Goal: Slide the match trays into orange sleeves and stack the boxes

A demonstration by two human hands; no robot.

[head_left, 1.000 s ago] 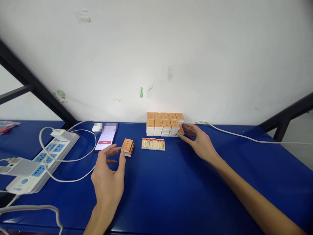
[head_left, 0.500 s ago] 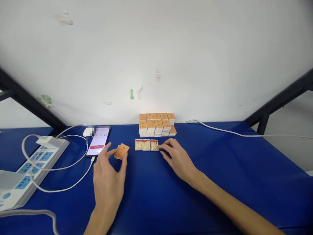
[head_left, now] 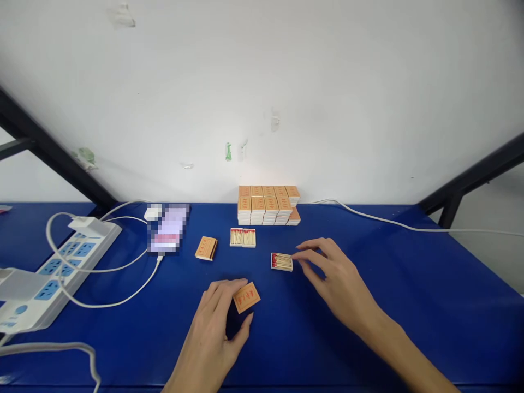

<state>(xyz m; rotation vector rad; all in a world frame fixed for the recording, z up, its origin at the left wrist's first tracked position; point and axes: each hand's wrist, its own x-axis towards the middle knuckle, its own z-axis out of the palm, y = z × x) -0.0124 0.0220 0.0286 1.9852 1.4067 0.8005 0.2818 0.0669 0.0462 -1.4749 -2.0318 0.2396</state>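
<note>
Position. The orange sleeve (head_left: 246,297) sits low on the blue table (head_left: 429,284), near the front edge, at the fingertips of the left hand (head_left: 215,327). The tray of matches (head_left: 282,261) lies a little farther back and to the right of the sleeve, apart from it, red heads toward its left end. The right hand (head_left: 341,278) reaches it from the right.

Writing. We see red print on the sleeve's orange face, too small to read. The same goes for the stack of matchboxes (head_left: 268,203) against the wall. The phone (head_left: 167,232) has a blurred screen, so nothing is legible there.

Hands. The left hand is curled and closed on the sleeve, thumb under its near edge, fingers on its far left side; the sleeve is tilted. The right hand is loosely spread, its fingertips (head_left: 298,255) at the right end of the tray. Whether they pinch it or only touch it, we cannot tell. The two hands are apart.

Nearby. Two open trays (head_left: 243,237) lie side by side in front of the stack, a small pile of sleeves (head_left: 206,248) left of them, and a power strip (head_left: 84,248) at far left.
</note>
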